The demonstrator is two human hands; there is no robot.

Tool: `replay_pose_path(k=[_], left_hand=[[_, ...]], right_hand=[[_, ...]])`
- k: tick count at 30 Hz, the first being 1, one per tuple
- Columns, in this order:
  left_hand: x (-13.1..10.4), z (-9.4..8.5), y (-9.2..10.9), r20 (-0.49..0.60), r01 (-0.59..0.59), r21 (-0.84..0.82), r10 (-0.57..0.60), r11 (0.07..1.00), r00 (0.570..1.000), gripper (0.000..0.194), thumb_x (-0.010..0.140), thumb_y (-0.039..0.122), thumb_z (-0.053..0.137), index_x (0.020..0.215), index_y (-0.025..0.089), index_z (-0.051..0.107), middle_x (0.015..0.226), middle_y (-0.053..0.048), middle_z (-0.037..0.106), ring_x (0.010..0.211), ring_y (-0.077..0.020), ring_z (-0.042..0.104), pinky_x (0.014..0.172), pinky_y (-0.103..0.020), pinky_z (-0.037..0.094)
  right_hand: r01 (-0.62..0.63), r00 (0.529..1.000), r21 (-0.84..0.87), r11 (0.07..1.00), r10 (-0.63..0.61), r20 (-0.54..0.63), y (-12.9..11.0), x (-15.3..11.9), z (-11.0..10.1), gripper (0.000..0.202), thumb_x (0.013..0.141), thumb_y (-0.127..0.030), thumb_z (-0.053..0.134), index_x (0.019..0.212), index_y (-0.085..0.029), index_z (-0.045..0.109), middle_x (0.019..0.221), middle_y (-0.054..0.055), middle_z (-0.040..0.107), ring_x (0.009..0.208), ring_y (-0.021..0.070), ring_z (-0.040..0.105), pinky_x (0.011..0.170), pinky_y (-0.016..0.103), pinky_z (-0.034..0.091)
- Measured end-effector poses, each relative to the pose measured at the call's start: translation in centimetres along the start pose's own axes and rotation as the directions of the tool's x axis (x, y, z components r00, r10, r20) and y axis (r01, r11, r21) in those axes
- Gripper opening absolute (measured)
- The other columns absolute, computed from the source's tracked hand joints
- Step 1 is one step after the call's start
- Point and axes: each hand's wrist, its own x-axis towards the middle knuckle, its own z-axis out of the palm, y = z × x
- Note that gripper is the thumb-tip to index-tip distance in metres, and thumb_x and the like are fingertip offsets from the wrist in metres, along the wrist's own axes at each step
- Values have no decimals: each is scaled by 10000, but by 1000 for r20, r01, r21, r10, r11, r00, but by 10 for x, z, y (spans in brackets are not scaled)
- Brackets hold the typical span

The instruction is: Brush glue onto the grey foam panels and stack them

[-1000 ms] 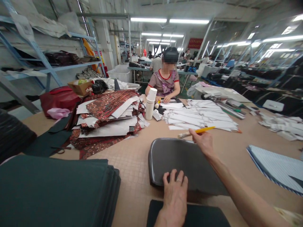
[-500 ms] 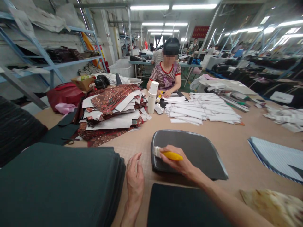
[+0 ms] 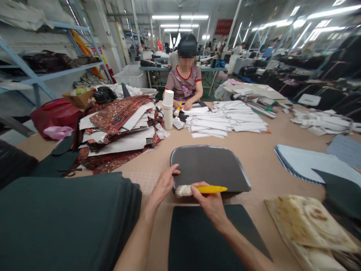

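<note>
A dark grey panel (image 3: 208, 165) with shiny wet-looking edges lies on top of a low stack on the brown table. My right hand (image 3: 210, 201) grips a yellow-handled brush (image 3: 211, 189), its whitish bristles at the panel's near left corner. At the panel's left edge, my left hand (image 3: 166, 180) rests its fingertips on the surface, fingers apart and holding nothing. Nearer to me, a dark green panel (image 3: 203, 237) lies flat, partly under my right forearm. To the left stands a thick stack of dark green panels (image 3: 64, 214).
Red patterned pieces (image 3: 118, 116) are piled back left, beside a white bottle (image 3: 168, 116). Across the table a person (image 3: 184, 81) works near white strips (image 3: 225, 118). Striped pieces (image 3: 307, 162) and a stained yellowish bundle (image 3: 313, 222) lie at the right.
My left hand has moved forward onto the panel's left edge. The brush has gone from the panel's upper surface to its near left corner. The view has shifted right.
</note>
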Motion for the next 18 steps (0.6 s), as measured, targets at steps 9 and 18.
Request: replay_pose_path(k=[9,18], left_hand=[[3,2,-11,60,-20,210,8,978,998,509,786,95,287,1237,161,513,1048,-56,699,995,-165,631,933,-346,461],[10,49,50,206,-216,390,144,895,968,429,806,121,430,1223,191,502,1159,-90,615,1094,-219,543,952,-403,409]], right_hand=[[-212,918,-296,931,86,-386,30,-10,-145,363,705,-536,590,706,-180,659,517,7,579,499,185,551,509,293,440],[-226,886,-227,947,103,-453,19,-4,-172,385,709,-547,570,708,-168,641,492,-4,549,468,158,526,486,260,412]])
